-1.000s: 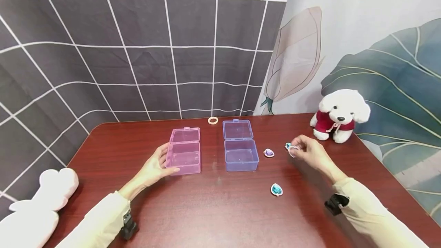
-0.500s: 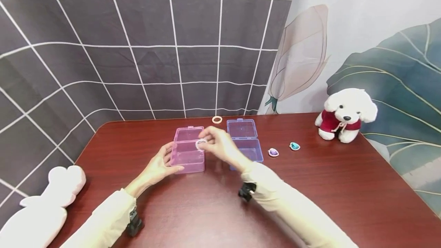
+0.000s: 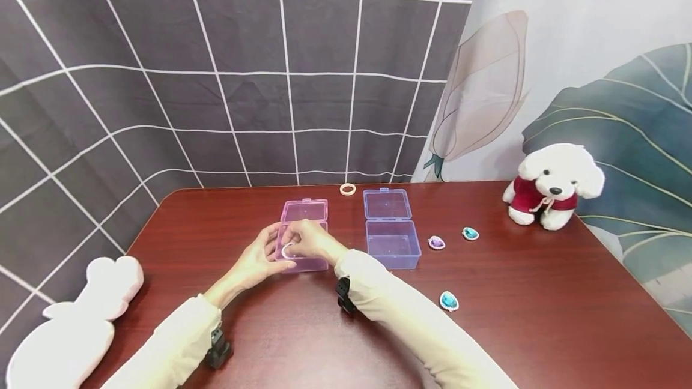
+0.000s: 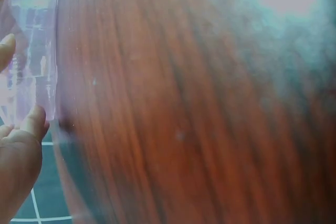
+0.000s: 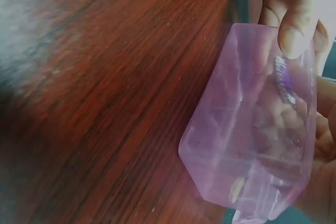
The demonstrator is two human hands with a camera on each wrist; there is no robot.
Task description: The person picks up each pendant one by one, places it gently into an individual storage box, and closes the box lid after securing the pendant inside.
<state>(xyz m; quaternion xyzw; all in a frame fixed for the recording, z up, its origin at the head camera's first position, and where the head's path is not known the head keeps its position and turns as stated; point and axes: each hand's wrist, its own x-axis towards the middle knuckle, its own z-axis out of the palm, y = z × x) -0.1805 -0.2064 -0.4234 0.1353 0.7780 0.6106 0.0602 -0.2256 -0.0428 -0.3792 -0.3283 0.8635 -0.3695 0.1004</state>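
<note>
A clear pink plastic box (image 3: 312, 265) stands on the table, its hinged lid raised at the back. My left hand (image 3: 253, 266) grips its left side, thumb along the front wall. My right hand (image 3: 312, 240) reaches inside the box and pinches a gem (image 3: 288, 250) with a white beaded rim. Through the box wall in the right wrist view, this gem (image 5: 285, 80) looks purple. To the right stands a blue plastic box (image 3: 394, 260), lid up. Beyond it lie a purple gem (image 3: 436, 243) and a teal gem (image 3: 470, 233); another teal gem (image 3: 449, 301) lies closer to me.
Behind the boxes, a pale ring (image 3: 348, 189) lies near the table's back edge. A white plush dog (image 3: 557, 179) in a red top sits at the back right. At the left edge is a white plush toy (image 3: 81, 323). A tiled-pattern curtain (image 3: 243, 101) hangs behind the table.
My right hand has carried the white-rimmed gem leftward from the right side of the table, past the blue box, and down into the pink box. My left hand keeps its grip there.
</note>
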